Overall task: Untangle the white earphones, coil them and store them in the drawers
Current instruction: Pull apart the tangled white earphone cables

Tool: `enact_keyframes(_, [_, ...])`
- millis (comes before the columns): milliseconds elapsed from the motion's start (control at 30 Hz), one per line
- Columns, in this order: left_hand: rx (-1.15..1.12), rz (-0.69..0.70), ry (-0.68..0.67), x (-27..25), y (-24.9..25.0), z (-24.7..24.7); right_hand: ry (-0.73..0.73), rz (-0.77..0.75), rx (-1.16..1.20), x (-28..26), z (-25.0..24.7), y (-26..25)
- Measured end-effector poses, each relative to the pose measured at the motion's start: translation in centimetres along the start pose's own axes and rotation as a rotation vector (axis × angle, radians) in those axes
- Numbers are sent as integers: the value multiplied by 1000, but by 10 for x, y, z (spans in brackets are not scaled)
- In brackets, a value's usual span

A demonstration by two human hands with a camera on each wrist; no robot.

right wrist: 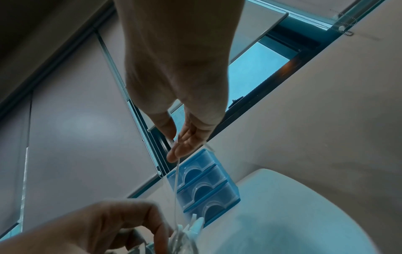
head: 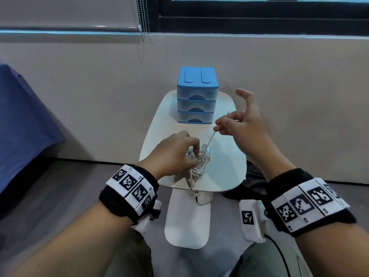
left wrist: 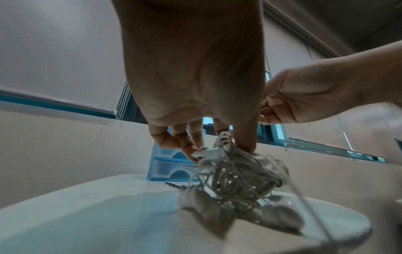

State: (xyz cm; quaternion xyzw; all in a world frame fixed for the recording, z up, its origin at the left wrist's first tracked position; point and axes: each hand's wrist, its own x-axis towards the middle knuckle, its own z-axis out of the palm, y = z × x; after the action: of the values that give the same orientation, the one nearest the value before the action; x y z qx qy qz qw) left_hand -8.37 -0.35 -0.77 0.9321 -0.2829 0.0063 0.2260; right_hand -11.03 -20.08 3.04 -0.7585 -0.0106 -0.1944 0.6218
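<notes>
A tangled bundle of white earphones (head: pixel 199 162) (left wrist: pixel 237 178) hangs just above the small white table (head: pixel 225 168). My left hand (head: pixel 175 154) (left wrist: pixel 217 147) pinches the top of the tangle with curled fingertips. My right hand (head: pixel 229 126) (right wrist: pixel 176 147) is raised to the right and pinches one strand of cable (head: pixel 211 139) (right wrist: pixel 176 180) that runs taut down to the bundle; its other fingers are spread. The blue drawer unit (head: pixel 196 96) (right wrist: pixel 204 185) (left wrist: pixel 167 165) stands at the table's far end, all three drawers closed. Earbuds and the plug dangle under the bundle.
The table is narrow, with a wall right behind the drawers. A blue-covered surface (head: pixel 24 124) lies to the left. A black item (head: pixel 249 182) sits on the floor under the table's right edge. A blind's bead chain (head: pixel 144 17) hangs at the window above.
</notes>
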Motion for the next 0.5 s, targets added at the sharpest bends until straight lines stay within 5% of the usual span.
enact_keyframes(167, [73, -3, 38, 3, 7, 9, -93, -14, -122, 2, -1, 9])
enact_keyframes(333, [161, 5, 33, 7, 11, 13, -192, -62, -547, 4, 4, 16])
enact_keyframes(500, [180, -4, 39, 8, 10, 13, -474, -38, -831, -2, 7, 28])
